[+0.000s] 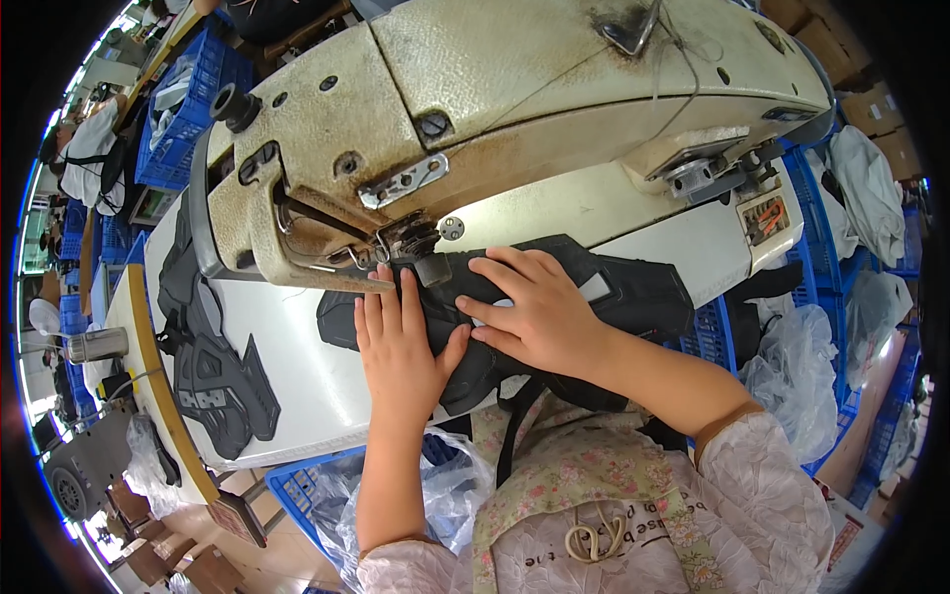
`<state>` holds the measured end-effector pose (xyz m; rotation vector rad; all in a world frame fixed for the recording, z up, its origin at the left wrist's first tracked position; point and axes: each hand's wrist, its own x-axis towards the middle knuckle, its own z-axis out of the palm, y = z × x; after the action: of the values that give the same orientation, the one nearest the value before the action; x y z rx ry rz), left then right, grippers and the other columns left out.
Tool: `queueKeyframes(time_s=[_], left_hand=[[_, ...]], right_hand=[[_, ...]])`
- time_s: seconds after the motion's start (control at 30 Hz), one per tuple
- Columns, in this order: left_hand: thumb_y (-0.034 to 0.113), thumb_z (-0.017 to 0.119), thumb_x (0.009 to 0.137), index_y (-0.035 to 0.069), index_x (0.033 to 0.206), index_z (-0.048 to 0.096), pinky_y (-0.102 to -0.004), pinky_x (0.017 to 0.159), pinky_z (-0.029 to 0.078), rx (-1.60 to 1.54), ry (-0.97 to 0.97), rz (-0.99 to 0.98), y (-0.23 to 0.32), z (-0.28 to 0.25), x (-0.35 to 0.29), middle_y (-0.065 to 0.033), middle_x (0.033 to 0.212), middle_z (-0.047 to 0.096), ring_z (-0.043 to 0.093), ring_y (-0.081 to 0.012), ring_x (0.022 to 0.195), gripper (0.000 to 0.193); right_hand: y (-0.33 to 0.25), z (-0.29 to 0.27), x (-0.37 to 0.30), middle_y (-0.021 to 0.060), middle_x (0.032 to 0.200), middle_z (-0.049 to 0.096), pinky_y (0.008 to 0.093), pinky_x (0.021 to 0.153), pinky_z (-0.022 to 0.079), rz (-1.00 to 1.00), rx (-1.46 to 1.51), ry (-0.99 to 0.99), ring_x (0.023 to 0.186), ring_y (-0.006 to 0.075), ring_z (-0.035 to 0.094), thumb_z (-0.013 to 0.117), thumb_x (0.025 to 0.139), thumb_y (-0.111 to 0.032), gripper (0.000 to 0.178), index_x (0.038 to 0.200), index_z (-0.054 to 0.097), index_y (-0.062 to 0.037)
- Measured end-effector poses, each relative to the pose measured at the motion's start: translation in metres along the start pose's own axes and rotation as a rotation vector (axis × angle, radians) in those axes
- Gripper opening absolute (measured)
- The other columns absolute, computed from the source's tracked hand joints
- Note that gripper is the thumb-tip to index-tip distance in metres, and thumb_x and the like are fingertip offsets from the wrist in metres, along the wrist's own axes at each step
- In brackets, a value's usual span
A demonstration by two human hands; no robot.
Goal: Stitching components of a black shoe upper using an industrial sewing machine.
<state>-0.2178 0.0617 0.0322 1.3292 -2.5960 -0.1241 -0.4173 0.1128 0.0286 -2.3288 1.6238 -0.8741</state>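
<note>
Under the head of a cream sewing machine [554, 109] lies a black shaped fabric piece [638, 292]. My left hand [399, 342] rests flat on its left part, fingers stretched toward the needle area, fingertips close by the presser foot [432, 269]. On the right of the foot, my right hand [539, 312] presses the same piece with its fingers spread. Both hands are open and grip nothing. The needle itself is hidden by the machine head. A light patch shows on the black piece beside my right hand.
More black shaped pieces [223, 381] lie on the white table [317, 396] at left. A blue crate with clear plastic bags [460, 485] stands below the front edge. Blue crates and plastic bags [797, 371] are at right. A yellow-edged table [143, 366] stands left.
</note>
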Motion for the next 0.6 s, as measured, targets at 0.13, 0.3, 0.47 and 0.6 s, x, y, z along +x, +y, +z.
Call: queueKeyframes(time_s=[0.13,0.3,0.47,0.6], left_hand=[[0.046,0.069,0.081,-0.005,0.140,0.043,-0.0521,0.114,0.026,0.006,0.017,-0.018,-0.004,0.002,0.003,-0.0279,0.144,0.042,0.040,-0.0402,0.134,0.082],[0.037,0.073,0.080,-0.005,0.137,0.044,-0.0535,0.112,0.027,-0.072,0.024,-0.056,-0.006,0.002,0.014,-0.0277,0.148,0.037,0.035,-0.0423,0.138,0.076],[0.041,0.071,0.082,-0.005,0.138,0.044,-0.0518,0.113,0.027,-0.055,0.002,-0.080,-0.009,0.001,0.019,-0.0254,0.149,0.039,0.037,-0.0429,0.137,0.077],[0.042,0.071,0.082,-0.005,0.141,0.042,-0.0503,0.114,0.026,-0.029,0.004,-0.068,-0.011,0.004,0.020,-0.0245,0.146,0.042,0.037,-0.0412,0.138,0.081]], right_hand=[[0.006,0.004,0.009,0.0119,0.127,0.057,0.0445,0.097,0.039,-0.024,0.014,-0.003,0.124,0.0306,0.049,0.069,0.084,-0.033,0.031,0.110,0.072,-0.0159],[0.015,0.005,0.019,0.0114,0.127,0.057,0.0455,0.094,0.041,-0.061,0.013,0.022,0.123,0.0309,0.049,0.072,0.081,-0.030,0.031,0.109,0.073,-0.0151],[0.019,0.005,0.027,0.0116,0.123,0.057,0.0458,0.093,0.042,-0.079,0.030,0.026,0.121,0.0295,0.050,0.074,0.077,-0.027,0.033,0.108,0.073,-0.0148],[0.020,0.006,0.028,0.0115,0.123,0.057,0.0459,0.093,0.042,-0.081,0.020,0.016,0.121,0.0299,0.050,0.074,0.077,-0.027,0.033,0.108,0.073,-0.0152]])
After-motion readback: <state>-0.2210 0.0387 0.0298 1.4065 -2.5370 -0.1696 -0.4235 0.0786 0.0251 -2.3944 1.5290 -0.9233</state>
